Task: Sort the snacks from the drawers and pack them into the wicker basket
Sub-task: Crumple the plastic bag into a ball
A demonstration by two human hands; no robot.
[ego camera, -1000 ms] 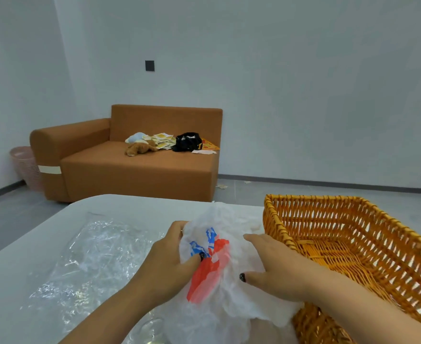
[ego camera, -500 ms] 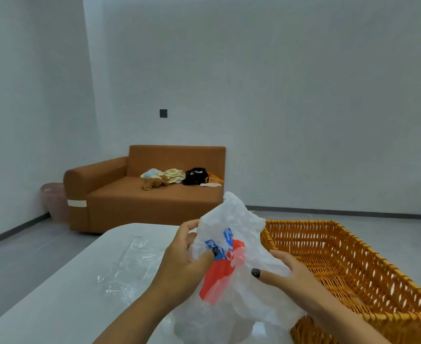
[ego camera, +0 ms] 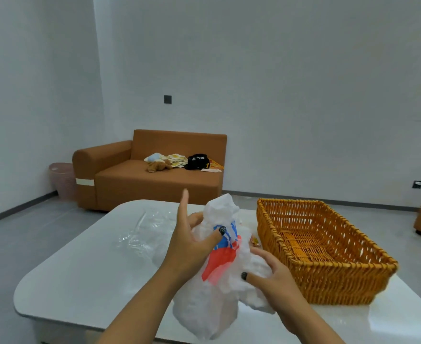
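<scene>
Behind, sofa point(ego camera: 155, 180); on the table point(ego camera: 80, 274), the left hand point(ego camera: 192, 242) now pinches the bag point(ego camera: 219, 276) by thumb, forefinger lifted – right hand point(ego camera: 271, 276) grips its side. Bag raised upright beside the empty basket point(ego camera: 328, 264) – likely opening it for snacks.

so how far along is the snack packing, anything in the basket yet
Barely started. Done: the wicker basket stands on the table, and nothing shows inside it. In hand: both the left hand and the right hand grip a white plastic bag. Left: getting snacks out, sorting and packing them.
</scene>
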